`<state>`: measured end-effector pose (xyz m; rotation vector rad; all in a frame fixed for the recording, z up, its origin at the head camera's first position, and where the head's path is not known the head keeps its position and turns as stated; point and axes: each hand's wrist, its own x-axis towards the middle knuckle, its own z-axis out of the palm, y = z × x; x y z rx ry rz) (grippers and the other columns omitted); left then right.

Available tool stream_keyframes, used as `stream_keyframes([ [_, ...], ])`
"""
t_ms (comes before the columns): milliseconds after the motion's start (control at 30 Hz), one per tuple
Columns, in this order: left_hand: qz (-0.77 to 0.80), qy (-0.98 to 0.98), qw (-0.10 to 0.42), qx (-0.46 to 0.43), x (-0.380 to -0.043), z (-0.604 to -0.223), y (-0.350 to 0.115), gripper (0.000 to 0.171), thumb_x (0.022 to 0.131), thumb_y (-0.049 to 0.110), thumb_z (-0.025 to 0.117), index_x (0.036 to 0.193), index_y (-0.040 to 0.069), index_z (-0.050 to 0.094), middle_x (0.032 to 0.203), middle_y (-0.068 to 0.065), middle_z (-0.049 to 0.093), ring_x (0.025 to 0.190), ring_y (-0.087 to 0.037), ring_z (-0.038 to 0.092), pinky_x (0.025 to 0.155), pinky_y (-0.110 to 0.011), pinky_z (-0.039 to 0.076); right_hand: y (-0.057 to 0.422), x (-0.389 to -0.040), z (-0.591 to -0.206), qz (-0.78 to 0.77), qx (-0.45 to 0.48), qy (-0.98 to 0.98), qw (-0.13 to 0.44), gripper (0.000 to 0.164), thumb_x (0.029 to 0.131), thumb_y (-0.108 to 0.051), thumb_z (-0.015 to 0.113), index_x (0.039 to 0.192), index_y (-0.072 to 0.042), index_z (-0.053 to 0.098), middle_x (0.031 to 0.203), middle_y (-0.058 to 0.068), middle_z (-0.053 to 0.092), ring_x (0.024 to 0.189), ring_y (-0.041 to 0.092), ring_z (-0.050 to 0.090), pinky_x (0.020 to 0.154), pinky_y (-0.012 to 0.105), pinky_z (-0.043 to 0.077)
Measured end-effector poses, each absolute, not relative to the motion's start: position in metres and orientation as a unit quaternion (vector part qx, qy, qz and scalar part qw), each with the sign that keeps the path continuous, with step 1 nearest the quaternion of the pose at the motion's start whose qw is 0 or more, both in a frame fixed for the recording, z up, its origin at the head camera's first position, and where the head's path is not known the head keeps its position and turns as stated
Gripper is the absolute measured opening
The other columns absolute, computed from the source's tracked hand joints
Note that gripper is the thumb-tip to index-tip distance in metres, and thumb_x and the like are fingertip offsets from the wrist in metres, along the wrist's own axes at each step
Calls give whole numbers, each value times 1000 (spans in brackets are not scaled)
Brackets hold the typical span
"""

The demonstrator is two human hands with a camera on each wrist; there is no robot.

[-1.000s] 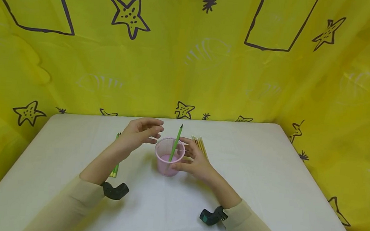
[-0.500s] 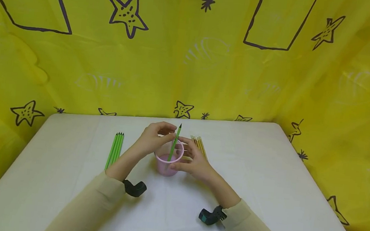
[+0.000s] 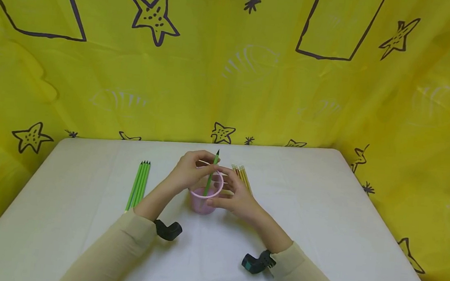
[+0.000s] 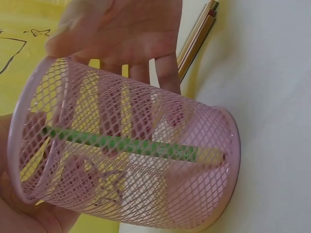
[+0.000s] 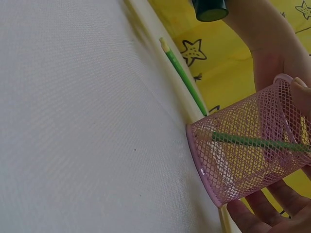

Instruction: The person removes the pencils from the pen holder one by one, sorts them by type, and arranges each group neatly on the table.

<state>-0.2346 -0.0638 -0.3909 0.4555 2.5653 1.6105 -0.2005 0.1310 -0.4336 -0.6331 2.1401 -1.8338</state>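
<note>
A pink mesh pencil cup stands upright on the white table. One green pencil leans inside it, dark tip up, its lower end seen through the mesh in the left wrist view. My right hand holds the cup from the right side, thumb toward the near side and fingers round the far side. From the left, my left hand reaches over the rim and pinches the upper part of the pencil between thumb and fingers. The mesh and hand partly hide those fingertips in the left wrist view.
Several green pencils lie side by side left of the cup, their near ends partly behind the left sleeve. Several gold-coloured pencils lie behind the right hand. A yellow patterned curtain hangs beyond the table's far edge.
My left hand has moved right, from beside the cup to the standing pencil, and now pinches it. More of the lying green pencils shows. The right hand and cup stay put.
</note>
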Motion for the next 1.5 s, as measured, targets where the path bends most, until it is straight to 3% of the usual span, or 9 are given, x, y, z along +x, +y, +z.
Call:
stream_keyframes([
  [467,554,819,30,148,-223,-375,-79,23,98,24,64,118,14,70,120,-4,70,110,-24,65,101,-48,52,131,-201,-432,-626,-212,739,133,86,79,-9,84,150,-23,38,150,11,45,134,35,49,107,47,48],
  [667,567,809,18,153,-221,-369,-86,25,98,21,65,118,8,69,121,-10,70,108,-26,67,99,-45,54,131,-202,-432,-630,-215,734,137,89,79,-8,84,153,-16,34,148,14,47,134,36,49,107,49,47],
  [1100,628,766,15,137,-211,-347,-107,28,98,21,65,121,5,64,118,-14,65,107,-28,67,89,-37,60,129,-201,-432,-630,-207,735,138,89,79,-7,84,152,-19,35,147,14,48,133,35,50,106,46,49],
  [1500,666,736,9,126,-193,-323,-129,32,99,23,64,126,7,59,123,-12,63,110,-26,66,89,-36,59,130,-201,-432,-625,-204,742,129,89,78,-7,85,152,-20,37,147,14,48,132,35,51,106,46,49],
])
